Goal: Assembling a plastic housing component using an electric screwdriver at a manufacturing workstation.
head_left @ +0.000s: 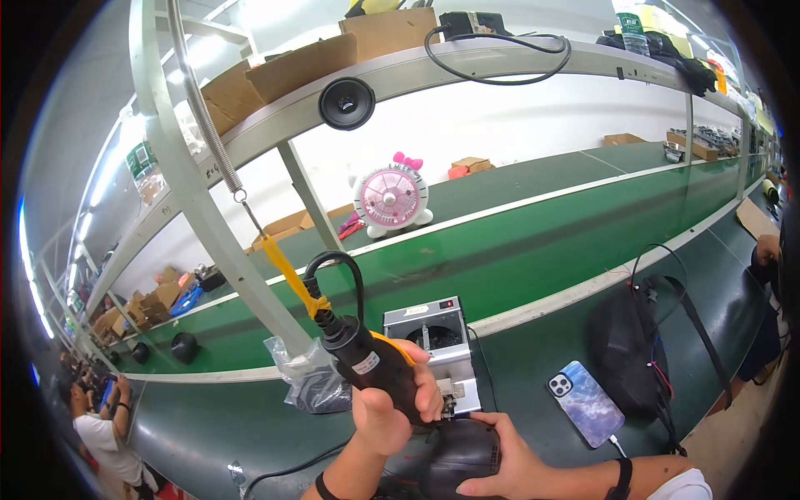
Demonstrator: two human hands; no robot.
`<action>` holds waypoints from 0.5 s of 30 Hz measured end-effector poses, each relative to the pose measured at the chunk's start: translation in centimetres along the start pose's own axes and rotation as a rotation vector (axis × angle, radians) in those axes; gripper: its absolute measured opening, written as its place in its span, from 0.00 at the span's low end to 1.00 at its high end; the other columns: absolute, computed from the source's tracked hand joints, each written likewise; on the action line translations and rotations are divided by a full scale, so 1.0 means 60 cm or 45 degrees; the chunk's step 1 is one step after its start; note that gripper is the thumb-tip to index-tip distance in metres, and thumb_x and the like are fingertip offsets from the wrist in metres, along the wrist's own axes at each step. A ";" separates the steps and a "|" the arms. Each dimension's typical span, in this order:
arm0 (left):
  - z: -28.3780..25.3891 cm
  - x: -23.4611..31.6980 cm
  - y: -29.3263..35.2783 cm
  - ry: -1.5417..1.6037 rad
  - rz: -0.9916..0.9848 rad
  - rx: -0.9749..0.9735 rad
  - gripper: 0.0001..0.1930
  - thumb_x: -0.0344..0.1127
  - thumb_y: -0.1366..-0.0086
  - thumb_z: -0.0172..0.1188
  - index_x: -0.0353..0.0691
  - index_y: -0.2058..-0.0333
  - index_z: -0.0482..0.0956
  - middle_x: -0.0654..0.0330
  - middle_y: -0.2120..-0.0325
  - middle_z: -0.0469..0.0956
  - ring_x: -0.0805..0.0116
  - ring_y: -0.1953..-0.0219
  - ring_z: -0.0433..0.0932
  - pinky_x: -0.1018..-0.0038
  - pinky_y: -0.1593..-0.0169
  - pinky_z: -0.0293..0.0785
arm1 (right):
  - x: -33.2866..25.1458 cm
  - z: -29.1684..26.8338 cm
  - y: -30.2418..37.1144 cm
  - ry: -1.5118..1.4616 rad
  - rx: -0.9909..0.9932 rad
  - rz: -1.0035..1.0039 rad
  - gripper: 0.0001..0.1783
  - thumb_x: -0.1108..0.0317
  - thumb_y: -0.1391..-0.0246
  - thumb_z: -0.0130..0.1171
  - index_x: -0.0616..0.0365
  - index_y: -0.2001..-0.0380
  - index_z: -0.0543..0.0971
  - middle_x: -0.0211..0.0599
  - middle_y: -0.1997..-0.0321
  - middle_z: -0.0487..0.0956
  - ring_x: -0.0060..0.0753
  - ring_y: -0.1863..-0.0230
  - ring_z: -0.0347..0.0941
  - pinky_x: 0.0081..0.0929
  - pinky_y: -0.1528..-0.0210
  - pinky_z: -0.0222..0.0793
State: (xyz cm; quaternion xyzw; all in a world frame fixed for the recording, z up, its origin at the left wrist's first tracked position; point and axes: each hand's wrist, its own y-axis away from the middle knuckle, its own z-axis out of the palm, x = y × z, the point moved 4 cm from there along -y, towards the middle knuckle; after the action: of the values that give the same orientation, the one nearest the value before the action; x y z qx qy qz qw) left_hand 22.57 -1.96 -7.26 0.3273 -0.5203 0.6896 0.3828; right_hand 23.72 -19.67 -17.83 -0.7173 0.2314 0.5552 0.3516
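Note:
My left hand [390, 410] is wrapped round a black electric screwdriver [364, 357] with an orange lever along its side. The tool hangs by a yellow strap [287, 273] from a coiled spring [202, 108], and its cable loops over at the top. Its lower end points toward a rounded black plastic housing [454, 457] at the bench's near edge; whether the tip touches anything is hidden. From the right side, my right hand [510, 460] grips the housing. Just beyond both hands stands a silver screw feeder [427, 321] with dark contents in its open top.
A patterned phone [586, 403] with a cable and a black bag [623, 354] lie at the right. A plastic bag [312, 382] sits by the metal post [212, 225]. Behind runs a green conveyor [533, 242]; beyond it stands a pink-and-white fan [390, 198]. Other people work at both sides.

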 end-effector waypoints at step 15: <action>0.000 -0.007 0.008 0.123 0.038 0.038 0.44 0.72 0.46 0.64 0.33 0.52 0.68 0.60 0.80 0.72 0.72 0.80 0.71 0.75 0.75 0.71 | -0.002 0.002 -0.004 -0.176 -0.036 0.094 0.58 0.50 0.68 0.82 0.62 0.38 0.61 0.48 0.43 0.71 0.42 0.42 0.69 0.38 0.38 0.65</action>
State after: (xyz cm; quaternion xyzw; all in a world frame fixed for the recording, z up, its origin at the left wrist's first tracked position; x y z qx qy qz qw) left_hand 22.39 -2.13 -7.84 0.2916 -0.4956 0.7181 0.3922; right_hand 23.81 -19.43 -17.69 -0.6733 0.2250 0.6191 0.3359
